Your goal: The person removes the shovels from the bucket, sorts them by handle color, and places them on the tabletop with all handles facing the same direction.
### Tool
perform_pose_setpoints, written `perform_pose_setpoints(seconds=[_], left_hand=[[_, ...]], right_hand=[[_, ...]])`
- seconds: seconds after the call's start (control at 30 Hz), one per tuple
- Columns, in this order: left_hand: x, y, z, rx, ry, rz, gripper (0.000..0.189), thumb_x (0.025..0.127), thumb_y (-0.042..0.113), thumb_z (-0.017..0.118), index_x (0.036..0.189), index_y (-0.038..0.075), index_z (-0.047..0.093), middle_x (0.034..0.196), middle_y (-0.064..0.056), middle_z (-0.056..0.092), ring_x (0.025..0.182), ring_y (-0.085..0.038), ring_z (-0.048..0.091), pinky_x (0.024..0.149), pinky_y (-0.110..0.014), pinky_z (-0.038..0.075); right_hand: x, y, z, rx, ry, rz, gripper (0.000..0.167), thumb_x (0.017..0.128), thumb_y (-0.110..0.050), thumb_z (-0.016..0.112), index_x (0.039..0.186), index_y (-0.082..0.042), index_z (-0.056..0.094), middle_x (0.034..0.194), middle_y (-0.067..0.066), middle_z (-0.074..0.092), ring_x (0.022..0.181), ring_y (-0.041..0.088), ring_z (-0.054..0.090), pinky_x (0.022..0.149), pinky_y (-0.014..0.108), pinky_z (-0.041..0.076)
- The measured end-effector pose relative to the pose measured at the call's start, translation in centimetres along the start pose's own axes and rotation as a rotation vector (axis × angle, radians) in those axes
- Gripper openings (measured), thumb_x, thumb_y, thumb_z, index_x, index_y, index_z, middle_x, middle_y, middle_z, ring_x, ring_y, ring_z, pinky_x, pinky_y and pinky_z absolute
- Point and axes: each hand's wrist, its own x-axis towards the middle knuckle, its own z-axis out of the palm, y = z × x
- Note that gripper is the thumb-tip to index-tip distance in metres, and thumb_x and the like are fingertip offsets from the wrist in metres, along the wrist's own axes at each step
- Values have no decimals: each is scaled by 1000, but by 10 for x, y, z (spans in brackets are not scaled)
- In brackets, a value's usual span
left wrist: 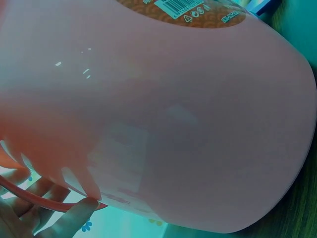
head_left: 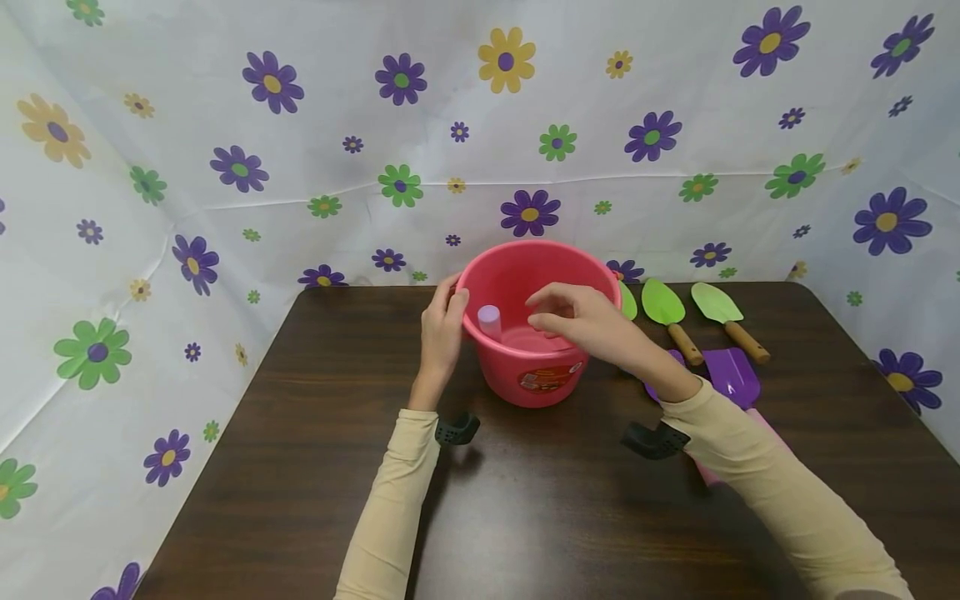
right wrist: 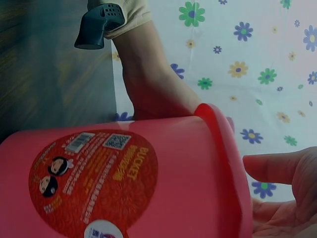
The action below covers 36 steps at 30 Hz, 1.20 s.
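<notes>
A pink bucket (head_left: 525, 379) stands upright on the dark wooden table, its side carrying a round red label (right wrist: 94, 178). My left hand (head_left: 442, 329) grips the bucket's left side at the rim. In the left wrist view, a thin red band, perhaps the bucket's handle (left wrist: 37, 200), crosses that hand's fingers. My right hand (head_left: 581, 317) is above the bucket's mouth, thumb and fingers apart and slightly bent, nothing between them. Inside the bucket at the left, a pale lilac rounded rod end (head_left: 489, 320) points up; its lower part is hidden.
Right of the bucket lie green trowels (head_left: 663, 302) (head_left: 716, 302) with wooden handles. Nearer is a purple shovel (head_left: 733, 375) with a pink handle, partly under my right forearm, beside another purple piece (head_left: 651, 392). A flowered white sheet (head_left: 480, 108) hangs behind the table.
</notes>
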Motion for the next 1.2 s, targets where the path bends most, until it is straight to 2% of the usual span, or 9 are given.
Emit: perform_pose_setpoints(seconds=[0.17,0.33,0.53,0.8,1.0,1.2], left_hand=[[0,0,0,-4,-1,-8,43,103,28,54,142,10,59,136,-7,66,111,-27,67,91,-44,60],[0,1,0,-6,-4,-5,45,103,30,54,143,9,58,137,-7,65,113,-26,67,92,-43,60],[0,1,-1,-10,-8,-10,46,103,32,54,143,10,58,138,-6,65,114,-25,66,92,-42,59],[0,1,-1,-5,-11,-11,45,104,32,53,143,11,58,138,-5,65,112,-25,67,91,-42,60],[-1,1,-1,-11,-21,-23,46,103,33,53,143,12,57,138,-5,65,112,-25,67,90,-42,60],[-1,1,-2,-4,-19,-7,46,103,33,52,143,10,58,137,-8,65,110,-27,67,89,-45,61]], right_hand=[[6,-1,7,-26,-17,1,37,93,-20,72,125,-2,68,117,11,72,105,28,66,87,43,60],[13,-5,8,25,-65,66,38,96,-21,69,128,0,66,119,17,70,96,32,74,84,41,62],[21,-8,11,108,-127,139,42,102,-26,62,131,3,62,118,24,70,99,33,75,82,39,63],[29,-8,14,110,-204,192,48,105,-35,55,136,0,62,115,17,73,99,28,75,82,38,63],[35,-10,17,114,-243,238,52,107,-43,47,139,-4,63,115,14,74,102,28,74,87,41,61],[42,-13,22,117,-275,252,52,107,-47,44,132,-7,67,116,11,73,104,26,72,89,40,60]])
